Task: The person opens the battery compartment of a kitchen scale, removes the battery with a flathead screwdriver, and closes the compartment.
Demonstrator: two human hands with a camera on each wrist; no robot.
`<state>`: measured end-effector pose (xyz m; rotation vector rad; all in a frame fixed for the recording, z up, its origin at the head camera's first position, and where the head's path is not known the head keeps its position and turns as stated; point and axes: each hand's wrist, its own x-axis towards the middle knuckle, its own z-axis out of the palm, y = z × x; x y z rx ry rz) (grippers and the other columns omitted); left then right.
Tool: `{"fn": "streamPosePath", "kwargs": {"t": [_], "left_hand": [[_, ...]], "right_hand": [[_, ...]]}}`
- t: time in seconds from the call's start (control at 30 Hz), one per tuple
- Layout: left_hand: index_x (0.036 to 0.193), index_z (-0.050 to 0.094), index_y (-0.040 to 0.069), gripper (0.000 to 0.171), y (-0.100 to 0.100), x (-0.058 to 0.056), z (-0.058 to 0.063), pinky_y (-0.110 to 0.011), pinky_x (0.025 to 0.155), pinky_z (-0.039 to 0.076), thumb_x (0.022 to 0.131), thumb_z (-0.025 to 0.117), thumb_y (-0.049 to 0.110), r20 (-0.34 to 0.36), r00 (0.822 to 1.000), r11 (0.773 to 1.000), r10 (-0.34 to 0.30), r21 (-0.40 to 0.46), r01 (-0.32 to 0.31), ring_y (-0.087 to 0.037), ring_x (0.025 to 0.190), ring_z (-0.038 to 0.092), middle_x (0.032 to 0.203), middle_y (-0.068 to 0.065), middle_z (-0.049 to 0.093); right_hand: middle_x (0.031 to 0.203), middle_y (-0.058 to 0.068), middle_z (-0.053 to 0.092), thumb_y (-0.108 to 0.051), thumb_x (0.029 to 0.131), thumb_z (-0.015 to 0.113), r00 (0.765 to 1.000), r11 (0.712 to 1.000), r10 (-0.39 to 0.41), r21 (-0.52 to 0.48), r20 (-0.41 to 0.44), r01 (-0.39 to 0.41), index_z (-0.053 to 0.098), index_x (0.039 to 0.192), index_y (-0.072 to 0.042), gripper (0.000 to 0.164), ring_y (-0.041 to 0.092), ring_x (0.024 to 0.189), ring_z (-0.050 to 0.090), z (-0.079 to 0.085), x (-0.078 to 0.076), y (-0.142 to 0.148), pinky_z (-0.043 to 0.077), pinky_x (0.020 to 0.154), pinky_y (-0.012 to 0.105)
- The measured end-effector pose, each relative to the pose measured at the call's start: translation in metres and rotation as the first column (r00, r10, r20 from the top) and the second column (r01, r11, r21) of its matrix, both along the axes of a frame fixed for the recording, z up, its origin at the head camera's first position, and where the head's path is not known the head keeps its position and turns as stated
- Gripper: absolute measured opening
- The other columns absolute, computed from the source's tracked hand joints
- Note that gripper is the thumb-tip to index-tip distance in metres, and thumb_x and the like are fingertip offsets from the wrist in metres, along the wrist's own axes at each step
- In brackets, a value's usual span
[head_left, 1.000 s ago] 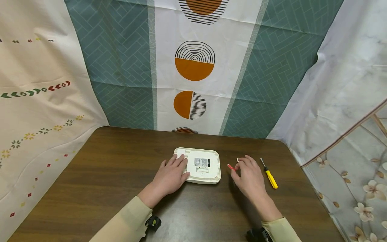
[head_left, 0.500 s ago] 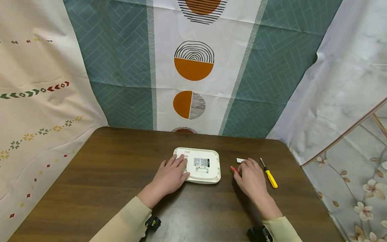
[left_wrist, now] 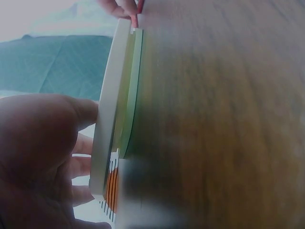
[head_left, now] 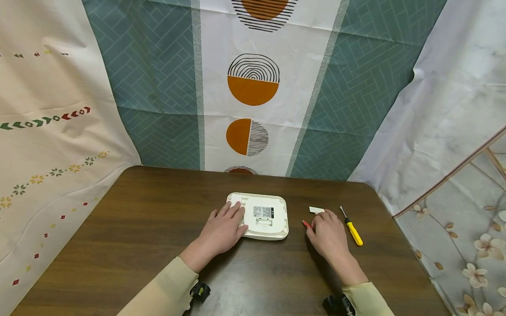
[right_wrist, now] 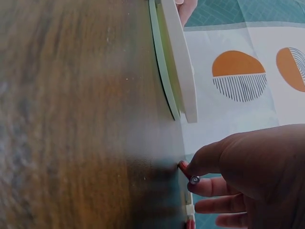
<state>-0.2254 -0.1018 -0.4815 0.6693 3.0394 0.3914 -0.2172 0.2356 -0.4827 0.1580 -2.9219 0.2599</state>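
Note:
A white, rounded flat device (head_left: 272, 202) lies on the table with a label and a small open compartment on its upward face. My left hand (head_left: 223, 228) rests flat across its left end, fingers straight. To the right of the device, my right hand (head_left: 329, 232) pinches a small red battery (head_left: 306, 224) between thumb and index finger, low at the tabletop. The battery's round metal end (right_wrist: 195, 180) shows in the right wrist view. Another red piece (right_wrist: 190, 223) lies below the fingers there, mostly cut off by the frame. A small white cover (head_left: 316, 210) lies just beyond the right fingertips.
A yellow-handled screwdriver (head_left: 353, 232) lies to the right of the right hand. The brown wooden table (head_left: 118, 245) reaches back to hanging patterned cloths (head_left: 158, 87), with more cloth along both sides.
My right hand has shifted a little to the right and lower with the red battery, uncovering more of the white cover. The left hand and the device stay in place.

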Motion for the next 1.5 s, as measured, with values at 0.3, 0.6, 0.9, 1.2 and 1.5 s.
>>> {"fn": "streamPosePath", "kwargs": {"t": [0.3, 0.6, 0.9, 1.2, 1.5], "left_hand": [[0.167, 0.049, 0.009, 0.064, 0.000, 0.000, 0.001, -0.070, 0.122, 0.033, 0.115, 0.058, 0.046, -0.001, 1.000, 1.000, -0.003, -0.001, 0.003, -0.041, 0.164, 0.029, 0.177, -0.013, 0.037], [0.167, 0.049, 0.009, 0.064, 0.000, 0.000, 0.000, -0.070, 0.122, 0.033, 0.116, 0.057, 0.046, -0.004, 1.000, 1.000, -0.003, -0.001, 0.003, -0.041, 0.164, 0.029, 0.177, -0.013, 0.037], [0.166, 0.051, 0.008, 0.061, 0.000, 0.001, 0.000, -0.070, 0.121, 0.034, 0.116, 0.058, 0.043, -0.008, 1.000, 1.000, -0.003, 0.007, 0.003, -0.041, 0.164, 0.031, 0.176, -0.014, 0.039], [0.165, 0.051, 0.008, 0.061, 0.000, 0.002, 0.001, -0.069, 0.121, 0.036, 0.116, 0.058, 0.042, -0.012, 1.000, 1.000, -0.005, 0.010, 0.005, -0.041, 0.163, 0.031, 0.175, -0.014, 0.040], [0.167, 0.050, 0.009, 0.063, 0.000, 0.000, 0.000, -0.070, 0.122, 0.033, 0.116, 0.057, 0.045, -0.002, 1.000, 1.000, -0.004, 0.009, 0.004, -0.041, 0.164, 0.030, 0.176, -0.013, 0.038]], "right_hand": [[0.129, 0.027, 0.069, -0.017, 0.097, 0.078, 1.000, 1.000, -0.009, 0.015, 0.011, 0.009, 0.065, 0.079, -0.008, 0.023, 0.052, 0.147, 0.047, -0.001, 0.000, 0.004, 0.037, 0.122, 0.066], [0.134, 0.030, 0.066, -0.018, 0.095, 0.077, 0.999, 0.999, -0.003, 0.038, -0.039, 0.005, 0.062, 0.073, -0.008, 0.028, 0.052, 0.149, 0.044, -0.003, -0.001, 0.011, 0.038, 0.121, 0.066], [0.141, 0.032, 0.063, -0.020, 0.096, 0.074, 1.000, 0.998, -0.003, 0.066, -0.013, 0.004, 0.063, 0.074, -0.006, 0.028, 0.053, 0.152, 0.040, -0.003, 0.001, 0.012, 0.035, 0.124, 0.065], [0.142, 0.033, 0.063, -0.021, 0.097, 0.073, 1.000, 0.997, -0.002, 0.079, 0.009, 0.001, 0.064, 0.075, -0.006, 0.029, 0.054, 0.152, 0.041, -0.003, 0.000, 0.013, 0.035, 0.124, 0.066], [0.135, 0.031, 0.066, -0.025, 0.100, 0.078, 1.000, 0.999, -0.007, 0.049, -0.002, 0.007, 0.057, 0.076, -0.009, 0.036, 0.053, 0.149, 0.045, 0.000, 0.002, 0.010, 0.035, 0.123, 0.066]]}}
